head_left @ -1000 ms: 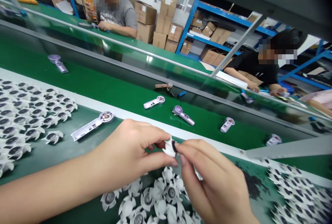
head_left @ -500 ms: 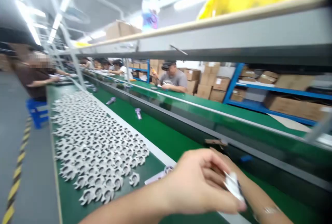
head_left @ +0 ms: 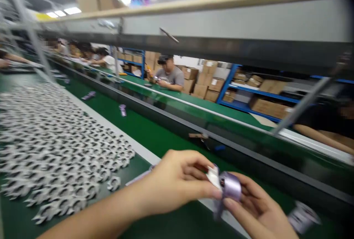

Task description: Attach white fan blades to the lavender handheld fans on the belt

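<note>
My left hand (head_left: 177,183) is closed in a pinch on a small white fan blade (head_left: 213,176), held low in the middle of the view. My right hand (head_left: 257,209) curls round a lilac handheld fan body (head_left: 231,189), whose round head touches the white blade. Both hands hover over the near edge of the green conveyor belt (head_left: 155,135). The picture is smeared by motion, so small details are unclear.
Many white fan blades (head_left: 63,158) lie spread on the green bench at left. Lilac fan bodies (head_left: 122,110) ride the belt. A grey shelf (head_left: 221,28) hangs overhead. A seated person (head_left: 168,75) works across the line, with others further left and a forearm (head_left: 318,137) at right.
The view swung up and left, then back a little to the right. A lilac fan body has appeared in my right hand, against the white blade that my left hand keeps pinched.
</note>
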Tool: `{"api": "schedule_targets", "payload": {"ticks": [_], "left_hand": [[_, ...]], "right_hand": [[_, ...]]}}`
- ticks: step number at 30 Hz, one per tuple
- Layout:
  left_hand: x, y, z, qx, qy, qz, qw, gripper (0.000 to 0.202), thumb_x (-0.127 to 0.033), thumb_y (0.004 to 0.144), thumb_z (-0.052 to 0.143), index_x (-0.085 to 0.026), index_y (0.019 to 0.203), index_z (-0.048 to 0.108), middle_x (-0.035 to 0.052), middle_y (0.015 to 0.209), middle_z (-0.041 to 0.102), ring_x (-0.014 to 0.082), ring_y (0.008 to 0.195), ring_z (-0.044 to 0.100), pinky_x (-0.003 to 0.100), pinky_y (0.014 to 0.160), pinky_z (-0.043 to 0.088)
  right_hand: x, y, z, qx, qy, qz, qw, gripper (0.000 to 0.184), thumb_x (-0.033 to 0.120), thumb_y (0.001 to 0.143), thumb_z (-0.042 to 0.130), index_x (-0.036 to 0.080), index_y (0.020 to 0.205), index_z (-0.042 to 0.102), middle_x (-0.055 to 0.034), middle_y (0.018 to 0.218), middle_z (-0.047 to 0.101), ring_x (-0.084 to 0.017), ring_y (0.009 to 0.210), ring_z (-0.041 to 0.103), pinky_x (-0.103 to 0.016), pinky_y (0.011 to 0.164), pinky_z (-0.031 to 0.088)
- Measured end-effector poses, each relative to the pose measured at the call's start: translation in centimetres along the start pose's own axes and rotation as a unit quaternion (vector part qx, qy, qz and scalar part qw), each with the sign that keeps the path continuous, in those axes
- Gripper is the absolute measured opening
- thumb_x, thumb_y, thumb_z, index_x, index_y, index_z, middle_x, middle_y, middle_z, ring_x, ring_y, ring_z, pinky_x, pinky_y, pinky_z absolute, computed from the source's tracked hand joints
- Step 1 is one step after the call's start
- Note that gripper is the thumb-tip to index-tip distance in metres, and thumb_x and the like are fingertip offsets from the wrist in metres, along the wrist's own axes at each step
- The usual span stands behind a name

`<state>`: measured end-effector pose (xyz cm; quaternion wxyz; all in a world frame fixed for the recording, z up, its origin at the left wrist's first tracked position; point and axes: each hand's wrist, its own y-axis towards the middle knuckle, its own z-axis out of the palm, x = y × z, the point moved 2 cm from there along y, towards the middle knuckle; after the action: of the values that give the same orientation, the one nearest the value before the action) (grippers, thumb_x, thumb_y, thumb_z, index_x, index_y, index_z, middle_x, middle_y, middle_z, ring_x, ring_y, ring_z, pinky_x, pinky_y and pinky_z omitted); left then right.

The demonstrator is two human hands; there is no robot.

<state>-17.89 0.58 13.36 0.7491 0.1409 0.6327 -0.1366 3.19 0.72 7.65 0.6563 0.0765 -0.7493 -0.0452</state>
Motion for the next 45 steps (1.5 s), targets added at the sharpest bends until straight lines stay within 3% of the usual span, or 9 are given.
{"api": "schedule_targets", "payload": {"ticks": [3,6,10,15,25,33,39,42,45], "left_hand": [[-0.4,0.0,0.6,0.020,0.105,0.058,0.993,0.030,-0.021,0.073,0.081,-0.020,0.102,0.072,0.0015,0.097,0.073,0.0168,0.089,0.071,0.023,0.081,0.058],[-0.1,-0.2,1.0,0.008,0.186,0.119,0.975,0.028,-0.022,0.075,0.080,-0.023,0.102,0.074,-0.0001,0.105,0.071,0.0154,0.089,0.071,0.023,0.084,0.059],[0.2,-0.4,1.3,-0.003,0.196,0.134,0.971,0.028,-0.027,0.074,0.081,-0.024,0.101,0.074,-0.0007,0.102,0.071,0.0151,0.087,0.071,0.022,0.084,0.060],[0.2,-0.3,1.5,-0.003,0.210,0.152,0.966,0.028,-0.029,0.073,0.082,-0.021,0.099,0.074,0.0002,0.099,0.071,0.0152,0.086,0.070,0.023,0.083,0.060],[-0.2,-0.5,1.7,-0.009,0.298,0.191,0.935,0.027,-0.031,0.074,0.082,-0.017,0.096,0.076,0.0022,0.090,0.072,0.0145,0.078,0.069,0.022,0.076,0.058],[0.0,-0.7,1.6,0.039,0.312,0.119,0.942,0.025,-0.034,0.074,0.081,-0.019,0.094,0.078,0.0009,0.083,0.074,0.0154,0.072,0.069,0.022,0.066,0.055],[1.4,-0.4,1.4,0.085,0.152,-0.053,0.983,0.026,-0.027,0.066,0.084,-0.021,0.090,0.077,0.0003,0.077,0.075,0.0198,0.074,0.072,0.025,0.066,0.055],[2.2,0.4,1.0,0.119,0.067,-0.107,0.985,0.033,-0.027,0.064,0.085,-0.018,0.094,0.075,0.0027,0.080,0.076,0.0202,0.077,0.072,0.027,0.073,0.054],[2.9,1.5,0.2,0.086,0.137,-0.110,0.981,0.067,-0.043,0.062,0.085,-0.018,0.121,0.064,0.0054,0.096,0.074,0.0211,0.082,0.071,0.029,0.073,0.054]], "right_hand": [[2.6,-2.1,-0.1,-0.003,0.042,0.046,0.998,0.049,0.036,0.077,0.078,0.025,0.121,0.063,-0.0100,0.119,0.070,-0.025,0.104,0.070,-0.032,0.089,0.060],[3.4,-2.6,-0.9,0.035,0.047,0.022,0.998,0.047,0.032,0.079,0.078,0.026,0.123,0.062,-0.0090,0.119,0.070,-0.023,0.102,0.071,-0.033,0.088,0.061],[3.3,-2.7,-1.2,0.092,0.074,-0.008,0.993,0.043,0.024,0.083,0.075,0.031,0.124,0.061,-0.0050,0.118,0.072,-0.019,0.098,0.072,-0.025,0.082,0.061],[3.6,-2.6,-0.7,0.092,0.118,-0.014,0.989,0.039,0.021,0.083,0.076,0.031,0.119,0.065,-0.0039,0.115,0.073,-0.019,0.098,0.072,-0.023,0.081,0.061],[3.6,-2.7,-1.2,0.076,-0.022,-0.035,0.996,0.044,0.027,0.078,0.079,0.026,0.120,0.066,-0.0059,0.104,0.076,-0.023,0.085,0.075,-0.026,0.071,0.064],[4.8,-2.5,-1.9,0.093,-0.173,-0.149,0.969,0.046,0.024,0.076,0.080,0.034,0.120,0.067,0.0015,0.098,0.075,-0.016,0.075,0.074,-0.015,0.064,0.061],[5.2,-3.1,-1.2,0.137,-0.263,-0.209,0.932,0.042,0.022,0.082,0.074,0.029,0.123,0.064,-0.0024,0.108,0.074,-0.017,0.085,0.074,-0.019,0.077,0.060],[5.0,-3.0,-1.0,0.141,-0.235,-0.166,0.947,0.039,0.027,0.083,0.073,0.025,0.120,0.064,-0.0042,0.105,0.074,-0.017,0.082,0.073,-0.021,0.074,0.060],[2.8,-0.8,-2.3,0.076,-0.265,-0.038,0.961,0.038,0.037,0.085,0.067,0.019,0.118,0.061,-0.0066,0.097,0.074,-0.020,0.078,0.072,-0.027,0.068,0.059]]}}
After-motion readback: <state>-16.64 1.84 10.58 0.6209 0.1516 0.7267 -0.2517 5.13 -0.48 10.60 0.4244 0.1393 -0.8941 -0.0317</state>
